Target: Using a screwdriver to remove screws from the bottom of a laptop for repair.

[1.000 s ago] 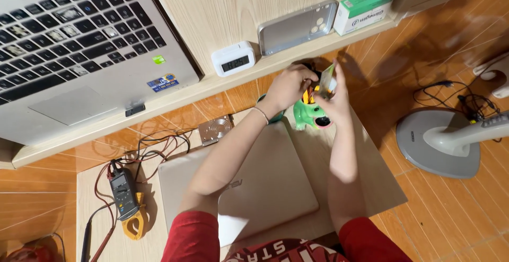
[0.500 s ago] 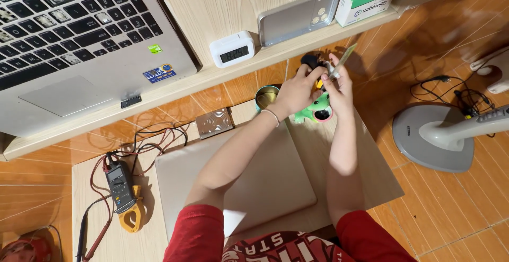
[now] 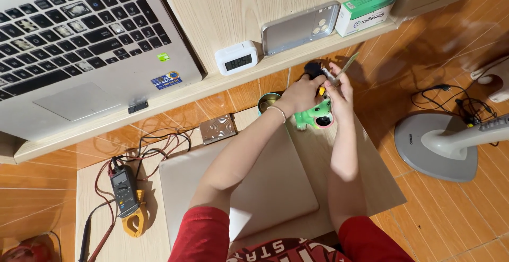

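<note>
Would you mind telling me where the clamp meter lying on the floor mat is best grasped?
I'd grip the clamp meter around its dark body, from above across the narrow sides: it lies flat, and the body looks clear, while leads trail from the upper end and the yellow jaw fills the lower end.

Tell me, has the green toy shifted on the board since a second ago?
Cannot tell: the head camera itself moved. The green toy sits by the small round tin in every picture, under both hands.

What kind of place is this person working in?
Probably a home hobby electronics corner on a floor: an open laptop on a low wooden shelf, a clamp meter with test leads, and a standing fan's base nearby.
</note>
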